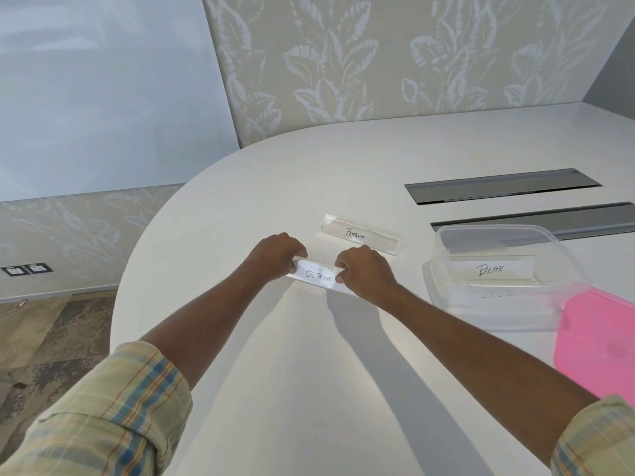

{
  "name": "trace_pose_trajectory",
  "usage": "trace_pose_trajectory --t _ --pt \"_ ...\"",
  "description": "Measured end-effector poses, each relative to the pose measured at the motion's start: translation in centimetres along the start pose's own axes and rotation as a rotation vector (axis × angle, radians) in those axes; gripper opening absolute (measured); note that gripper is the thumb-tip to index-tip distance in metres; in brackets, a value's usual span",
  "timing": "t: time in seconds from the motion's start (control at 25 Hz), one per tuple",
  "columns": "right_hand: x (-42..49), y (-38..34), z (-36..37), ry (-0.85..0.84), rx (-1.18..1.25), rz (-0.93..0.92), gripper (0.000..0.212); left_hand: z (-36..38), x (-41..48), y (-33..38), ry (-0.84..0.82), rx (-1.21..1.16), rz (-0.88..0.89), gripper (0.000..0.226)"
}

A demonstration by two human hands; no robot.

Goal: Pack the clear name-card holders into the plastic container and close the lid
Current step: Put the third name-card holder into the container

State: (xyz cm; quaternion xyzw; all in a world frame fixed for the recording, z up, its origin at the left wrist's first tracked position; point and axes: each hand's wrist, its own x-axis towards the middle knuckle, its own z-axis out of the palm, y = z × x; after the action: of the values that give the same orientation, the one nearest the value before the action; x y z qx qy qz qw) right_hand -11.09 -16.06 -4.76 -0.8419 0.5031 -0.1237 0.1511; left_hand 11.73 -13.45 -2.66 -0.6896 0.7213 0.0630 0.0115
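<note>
A clear name-card holder marked OSTRICH (318, 274) lies at the middle of the white table. My left hand (275, 254) grips its left end and my right hand (364, 269) grips its right end. Just behind it stands a second clear holder marked PENGUIN (360, 233), untouched. To the right sits the clear plastic container (443, 249), open, with a holder marked BEAR (489, 269) and another card below it inside. The pink lid (604, 345) lies flat on the table at the container's near right corner.
Two dark cable slots (501, 185) (584, 218) are set into the table behind the container. The table's rounded edge (137, 242) curves away on the left, with floor below. A leaf-patterned wall stands behind.
</note>
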Motion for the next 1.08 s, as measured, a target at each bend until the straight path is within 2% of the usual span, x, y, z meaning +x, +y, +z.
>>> trace_pose_trajectory --t 0.28,0.48,0.72,1.08 --pt "-0.5 0.4 -1.9 0.018 -0.042 -0.04 0.028 -1.5 -1.4 1.2 0.027 -0.016 0.014 0.051" --pt "-0.6 0.9 -4.9 0.018 -0.068 -0.066 0.021 -4.1 -2.9 2.9 0.057 -0.021 0.039 0.049" --pt "-1.3 2.5 -9.6 0.048 -0.064 -0.088 0.029 -7.8 -4.5 6.5 0.071 -0.035 0.072 0.054" --pt "-3.5 7.3 -16.9 0.064 -0.059 -0.092 0.025 -11.5 -3.7 13.5 0.104 -0.021 0.125 0.053"
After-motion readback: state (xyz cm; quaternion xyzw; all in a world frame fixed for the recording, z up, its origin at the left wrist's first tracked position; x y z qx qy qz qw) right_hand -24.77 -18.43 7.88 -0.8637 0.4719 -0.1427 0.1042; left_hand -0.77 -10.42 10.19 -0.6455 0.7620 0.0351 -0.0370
